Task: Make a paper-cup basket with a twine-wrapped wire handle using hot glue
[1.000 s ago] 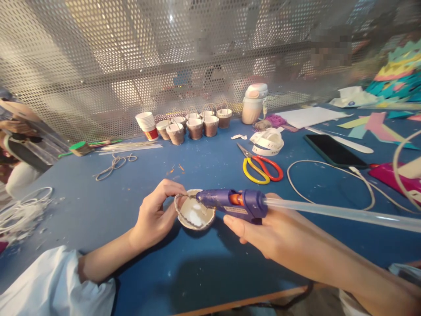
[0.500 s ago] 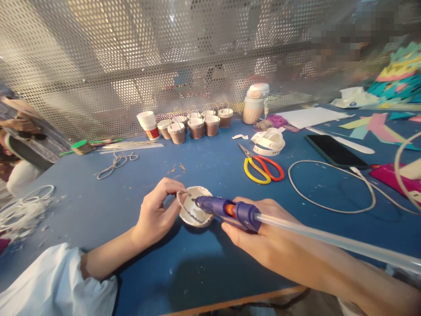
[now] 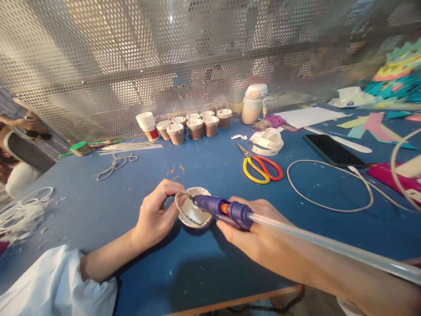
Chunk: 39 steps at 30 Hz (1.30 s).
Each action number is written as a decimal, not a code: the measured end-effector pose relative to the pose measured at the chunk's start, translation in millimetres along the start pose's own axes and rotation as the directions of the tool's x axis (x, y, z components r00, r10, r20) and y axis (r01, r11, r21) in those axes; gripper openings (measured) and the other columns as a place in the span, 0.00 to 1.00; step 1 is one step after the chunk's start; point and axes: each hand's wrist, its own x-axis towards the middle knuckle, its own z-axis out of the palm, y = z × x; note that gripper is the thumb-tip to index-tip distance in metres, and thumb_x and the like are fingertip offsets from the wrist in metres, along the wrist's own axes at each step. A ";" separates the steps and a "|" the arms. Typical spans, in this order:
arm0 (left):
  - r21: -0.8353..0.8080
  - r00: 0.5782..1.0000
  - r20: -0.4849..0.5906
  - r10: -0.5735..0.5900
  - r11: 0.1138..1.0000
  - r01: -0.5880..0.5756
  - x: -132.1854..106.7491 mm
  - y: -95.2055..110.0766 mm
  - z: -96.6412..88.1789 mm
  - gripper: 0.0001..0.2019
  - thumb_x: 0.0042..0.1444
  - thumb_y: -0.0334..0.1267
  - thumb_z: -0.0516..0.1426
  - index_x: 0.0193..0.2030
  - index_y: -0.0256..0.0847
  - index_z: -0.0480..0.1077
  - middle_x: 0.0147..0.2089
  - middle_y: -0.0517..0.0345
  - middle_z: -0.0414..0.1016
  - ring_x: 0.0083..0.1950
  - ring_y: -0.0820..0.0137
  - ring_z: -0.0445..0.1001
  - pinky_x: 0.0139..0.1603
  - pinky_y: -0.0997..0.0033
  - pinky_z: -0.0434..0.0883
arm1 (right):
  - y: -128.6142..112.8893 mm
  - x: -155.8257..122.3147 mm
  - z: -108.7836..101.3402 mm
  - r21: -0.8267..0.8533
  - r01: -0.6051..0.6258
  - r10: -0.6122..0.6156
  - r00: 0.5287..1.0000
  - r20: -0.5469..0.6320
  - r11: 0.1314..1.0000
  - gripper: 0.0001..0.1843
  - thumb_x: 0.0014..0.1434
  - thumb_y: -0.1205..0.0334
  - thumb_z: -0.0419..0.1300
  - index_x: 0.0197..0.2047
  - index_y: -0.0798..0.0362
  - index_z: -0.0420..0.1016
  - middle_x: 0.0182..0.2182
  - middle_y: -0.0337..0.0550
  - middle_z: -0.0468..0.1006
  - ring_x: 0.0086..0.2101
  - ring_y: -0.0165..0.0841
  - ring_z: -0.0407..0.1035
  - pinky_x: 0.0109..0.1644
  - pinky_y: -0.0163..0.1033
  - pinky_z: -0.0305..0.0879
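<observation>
A small white-lined paper cup (image 3: 200, 218) stands in front of me on the blue table, its mouth facing up toward me. Thumb and fingers of my left hand (image 3: 160, 210) pinch a thin twisted cord (image 3: 177, 202) at the cup's left rim; the cord loops over the opening. My right hand (image 3: 253, 232) is wrapped round a purple hot glue gun (image 3: 223, 210), with a long clear glue stick (image 3: 315, 239) running out of its back. The gun's dark nozzle points left, over the cup, close to the cord's end by my left fingertips. Whether they touch I cannot tell.
Finished-looking little buckets (image 3: 195, 128) with handles line the back beside stacked paper cups (image 3: 146, 124). Scissors (image 3: 259, 166), a printed ribbon (image 3: 268, 142), a phone (image 3: 333, 150) and a white cable (image 3: 312, 208) lie right. Loose string (image 3: 116, 166) lies left. A person (image 3: 24, 127) is far left.
My right hand has brought the glue gun slightly left, so the nozzle is nearer the cord's end. My left hand keeps its pinch, almost still.
</observation>
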 end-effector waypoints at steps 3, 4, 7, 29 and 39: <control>-0.001 1.000 0.002 0.004 1.000 -0.004 -0.4 -0.7 -0.3 0.06 0.58 0.26 0.55 0.40 0.40 0.68 0.36 0.55 0.71 0.36 0.71 0.71 0.36 0.70 0.69 | -0.4 -1.7 1.8 -0.005 -0.064 0.064 0.998 -0.014 0.998 0.11 0.55 0.61 0.55 0.23 0.50 0.58 0.16 0.31 0.63 0.18 0.25 0.52 0.22 0.32 0.50; -0.003 1.000 0.002 0.005 1.000 -0.005 -0.7 -0.9 -0.3 0.07 0.58 0.25 0.55 0.40 0.40 0.68 0.36 0.55 0.71 0.36 0.71 0.71 0.37 0.70 0.69 | -0.1 -2.2 2.2 -0.008 -0.076 0.076 0.997 -0.017 0.997 0.12 0.56 0.60 0.54 0.23 0.50 0.58 0.17 0.31 0.64 0.18 0.26 0.54 0.22 0.32 0.51; -0.010 1.000 0.004 0.007 1.000 -0.007 -1.7 -1.1 -0.3 0.08 0.58 0.24 0.55 0.41 0.41 0.68 0.36 0.56 0.71 0.37 0.71 0.71 0.37 0.71 0.69 | 0.6 -3.4 1.7 -0.016 -0.079 0.078 0.997 -0.017 0.997 0.12 0.56 0.59 0.53 0.23 0.50 0.59 0.18 0.34 0.67 0.19 0.27 0.58 0.22 0.32 0.52; 0.003 1.000 0.027 0.007 1.000 -0.007 -1.2 -0.9 -1.1 0.06 0.59 0.27 0.53 0.41 0.41 0.68 0.36 0.54 0.71 0.37 0.70 0.71 0.38 0.69 0.69 | -9.1 1.0 -22.0 0.164 -0.171 0.132 0.965 0.226 0.972 0.13 0.61 0.55 0.52 0.30 0.54 0.70 0.18 0.35 0.70 0.19 0.27 0.63 0.22 0.32 0.58; 0.028 1.000 0.018 0.020 0.999 -0.020 -0.4 2.0 -1.9 0.05 0.59 0.28 0.54 0.40 0.41 0.68 0.36 0.54 0.71 0.36 0.70 0.70 0.37 0.70 0.69 | -5.4 -1.5 -22.6 0.179 -0.156 0.116 0.969 0.216 0.971 0.14 0.60 0.54 0.54 0.28 0.54 0.71 0.19 0.36 0.73 0.18 0.26 0.64 0.22 0.31 0.59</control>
